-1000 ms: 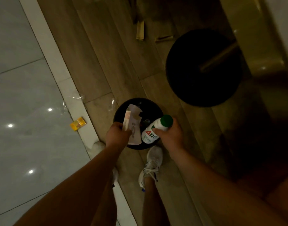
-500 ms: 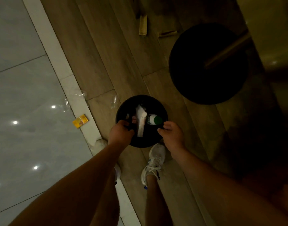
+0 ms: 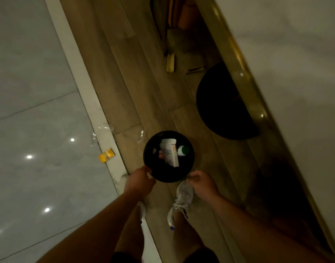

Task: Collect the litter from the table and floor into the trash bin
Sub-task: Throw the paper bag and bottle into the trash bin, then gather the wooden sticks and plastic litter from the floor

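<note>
A round black trash bin stands on the wooden floor in front of my feet. Inside it lie a white paper box and a white bottle with a green cap. My left hand hovers at the bin's near left rim, fingers curled, nothing in it. My right hand is just off the near right rim, loosely curled and empty. A small yellow packet lies on the glossy tile floor to the left. Clear plastic wrappers lie near the white strip, another beside the bin.
A white marble table with a gold edge fills the right side; its round black base sits on the floor beyond the bin. Chair legs stand further back. My white sneakers are just behind the bin.
Both hands let go of the box and the bottle, which dropped into the bin. The hands have pulled back to the near rim. The view tilted up toward the table.
</note>
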A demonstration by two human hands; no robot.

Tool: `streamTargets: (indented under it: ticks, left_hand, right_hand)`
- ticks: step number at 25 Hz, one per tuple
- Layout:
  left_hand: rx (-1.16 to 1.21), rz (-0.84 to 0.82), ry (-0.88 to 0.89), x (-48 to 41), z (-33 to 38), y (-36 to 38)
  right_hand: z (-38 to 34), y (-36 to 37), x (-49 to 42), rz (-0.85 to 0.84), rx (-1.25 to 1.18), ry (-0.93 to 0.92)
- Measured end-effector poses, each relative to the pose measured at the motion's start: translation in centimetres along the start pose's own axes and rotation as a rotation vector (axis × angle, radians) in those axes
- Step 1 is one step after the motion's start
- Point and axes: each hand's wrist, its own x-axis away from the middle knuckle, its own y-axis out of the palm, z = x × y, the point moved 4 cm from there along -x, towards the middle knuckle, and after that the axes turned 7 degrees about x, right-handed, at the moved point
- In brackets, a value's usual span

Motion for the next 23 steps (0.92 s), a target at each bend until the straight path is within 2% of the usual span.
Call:
streamTargets:
  ticks: [4,9,13,18,23]
  left_hand:
    - [-0.072,-0.056,0.043,8.3,2.9,-5.4]
    - [-0.030,0.016,0.057,17.2,3.8,-11.7]
    - [0.075,0.037,-0.053,20.6,0.0,-16.0]
    - [0.085,0.053,-0.051,20.2,-5.4,-22.7]
    - [0.069,0.027,-0.054,18.5,-13.6,-32.3]
  right_hand:
    - [-4.0,-2.7,5.8,-0.067,0.098,-0.091]
    - [-8.3,-5.4,14.0,-0.133,0.123,-0.142]
    - [-11.2,-5.7,18.6,-0.196,0.210,-0.198]
    - [-16.1,-4.6,21.0,-0.168,0.347,-0.240]
    - [-22.1,0.5,23.9,-0.078,0.262,-0.161]
